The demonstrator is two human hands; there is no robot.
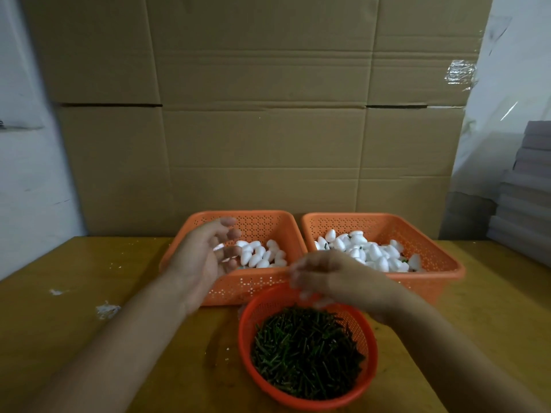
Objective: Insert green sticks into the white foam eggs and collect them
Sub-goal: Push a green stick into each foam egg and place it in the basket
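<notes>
A round red basket [368,380] at the front holds several green sticks [307,353]. Behind it, the left orange basket [253,286] holds plain white foam eggs [259,256]. The right orange basket [438,269] holds eggs with green sticks in them [369,251]. My left hand [202,257] hovers over the left basket's near-left corner, palm turned right, fingers loosely curled with nothing clearly in them. My right hand [340,278] is blurred above the round basket's far rim. Its fingers point down and pinch a white foam egg [314,299].
The baskets stand on a yellow-brown wooden table [89,338] with white foam crumbs [107,310] at the left. A wall of flattened cardboard [262,114] rises right behind the baskets. Grey stacked sheets [527,189] stand at the far right.
</notes>
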